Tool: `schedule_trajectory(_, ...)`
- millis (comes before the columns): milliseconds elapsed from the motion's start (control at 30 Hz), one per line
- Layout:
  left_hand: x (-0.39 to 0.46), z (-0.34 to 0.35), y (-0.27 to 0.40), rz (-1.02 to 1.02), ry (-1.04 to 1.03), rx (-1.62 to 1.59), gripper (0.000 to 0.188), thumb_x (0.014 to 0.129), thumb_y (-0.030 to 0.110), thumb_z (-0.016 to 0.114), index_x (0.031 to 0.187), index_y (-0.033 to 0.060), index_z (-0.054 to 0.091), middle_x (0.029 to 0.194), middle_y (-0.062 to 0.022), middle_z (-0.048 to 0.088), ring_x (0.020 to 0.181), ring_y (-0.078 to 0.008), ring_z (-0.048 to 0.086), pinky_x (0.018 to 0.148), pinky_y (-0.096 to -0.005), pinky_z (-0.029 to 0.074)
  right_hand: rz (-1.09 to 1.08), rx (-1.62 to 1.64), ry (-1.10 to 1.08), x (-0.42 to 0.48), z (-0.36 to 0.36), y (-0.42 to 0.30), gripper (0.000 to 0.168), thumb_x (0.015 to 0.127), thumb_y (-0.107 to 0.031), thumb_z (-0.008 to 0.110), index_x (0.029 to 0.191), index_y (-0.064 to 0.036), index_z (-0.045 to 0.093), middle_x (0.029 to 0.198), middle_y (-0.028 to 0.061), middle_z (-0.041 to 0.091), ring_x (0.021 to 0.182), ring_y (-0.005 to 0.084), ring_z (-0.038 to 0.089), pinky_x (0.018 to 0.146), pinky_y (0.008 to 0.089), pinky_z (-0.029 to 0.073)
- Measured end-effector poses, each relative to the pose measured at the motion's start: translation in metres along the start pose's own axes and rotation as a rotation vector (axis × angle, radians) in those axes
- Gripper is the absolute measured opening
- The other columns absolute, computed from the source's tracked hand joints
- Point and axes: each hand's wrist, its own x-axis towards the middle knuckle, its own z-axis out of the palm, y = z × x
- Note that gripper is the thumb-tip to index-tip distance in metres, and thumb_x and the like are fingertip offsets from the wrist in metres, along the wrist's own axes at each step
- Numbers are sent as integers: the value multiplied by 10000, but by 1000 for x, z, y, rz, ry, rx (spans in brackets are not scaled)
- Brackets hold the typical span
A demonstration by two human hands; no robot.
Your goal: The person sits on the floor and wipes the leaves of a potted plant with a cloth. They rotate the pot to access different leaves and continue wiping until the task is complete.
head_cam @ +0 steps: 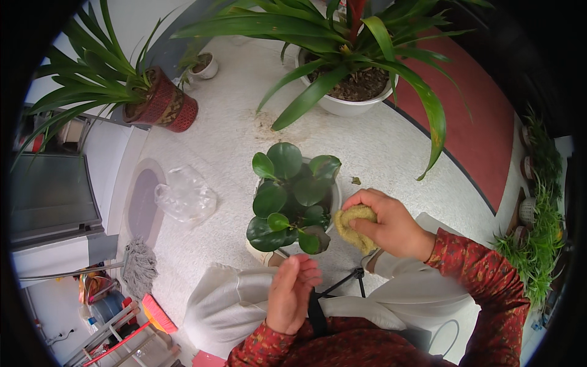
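Observation:
A potted plant with round, glossy green leaves [269, 200] stands on the floor before me, in a white pot [338, 195] mostly covered by the foliage. My right hand [390, 225] grips a crumpled yellowish cloth [351, 222] just right of that pot. Below the lowest leaves is my left hand [295, 293], its palm turned inward and nothing visible in it. One lower leaf [316, 238] has a brownish, dull edge. A small leaf scrap [356, 180] lies on the floor right of the pot.
A large long-leaved plant in a white pot [353, 108] stands ahead, near scattered soil [270, 124]. Leftward are a red patterned pot [167, 103], a small white pot [206, 66], a clear plastic bag [188, 195], a grey mop [140, 266] and a broom [158, 314]. Plants [536, 234] line the right.

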Motion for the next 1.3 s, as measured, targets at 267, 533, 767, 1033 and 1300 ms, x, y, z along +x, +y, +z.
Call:
schedule_trajectory(267,37,7,3,-151,-62,-188,164,887,176,504,1023,86,520,953,-73,583,842,-170,557,752,-300,454,62,-44,-77,-18,-7,5,239,756,-65,551,994,-82,562,950,131,524,864,267,546,759,308,437)
schedule_trajectory(533,27,1,8,-228,-26,-308,204,845,112,498,1044,70,485,839,-32,525,714,-124,474,663,-266,405,138,-14,-149,-2,-6,6,217,786,-54,560,1003,-47,565,900,100,574,817,185,573,731,275,446)
schedule_trajectory(767,30,0,5,-257,-45,-483,182,814,136,475,978,62,443,727,-14,398,626,-117,373,590,-251,328,177,-103,-92,6,4,15,189,790,-94,576,966,-35,540,820,97,587,732,171,585,658,287,460)
schedule_trajectory(1033,34,-11,0,-263,-162,-527,105,839,122,486,923,69,519,772,-50,530,702,-151,464,650,-287,361,139,79,-62,16,13,13,219,760,-75,549,977,-42,545,864,122,569,784,228,577,704,305,456)
schedule_trajectory(1300,33,7,1,-197,-51,-135,121,856,79,516,974,62,535,889,-17,575,746,-84,515,642,-230,417,380,117,-341,26,20,4,278,808,-299,595,876,-31,630,650,54,548,638,142,520,595,262,409)
